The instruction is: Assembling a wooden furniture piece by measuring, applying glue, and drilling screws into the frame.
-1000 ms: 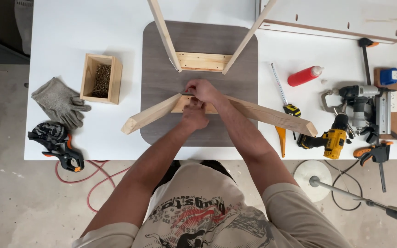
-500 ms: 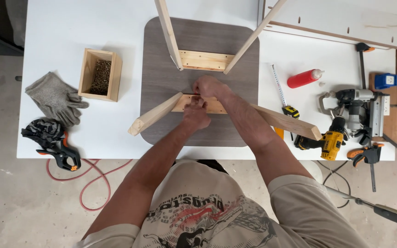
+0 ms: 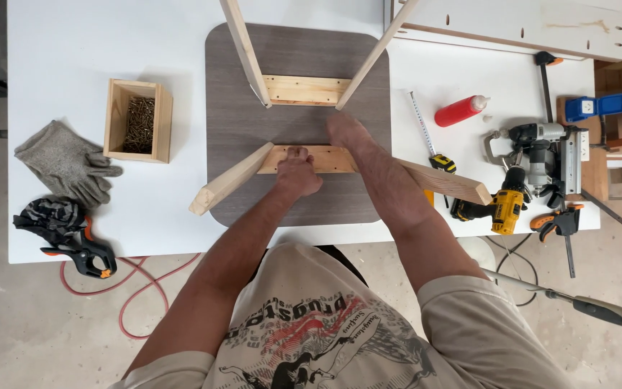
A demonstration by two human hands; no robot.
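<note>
left hand (image 3: 298,171) grip closed down on wooden crosspiece (image 3: 311,159), pinning it flat to grey panel (image 3: 289,65) | right hand (image 3: 345,132) palm pressed on crosspiece's far edge, fingers hidden, can't tell its grip | angled legs (image 3: 226,180) splay either side of your grip | counter (image 3: 73,43) under all

Four wooden legs (image 3: 228,180), two crosspieces (image 3: 304,90) (pale), one drill (image 3: 502,209)

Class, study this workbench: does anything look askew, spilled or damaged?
Nothing is spilled or broken. The two near wooden legs splay outward beside the short rail under the left hand and right hand, matching the far pair, so the slant looks intended.
</note>
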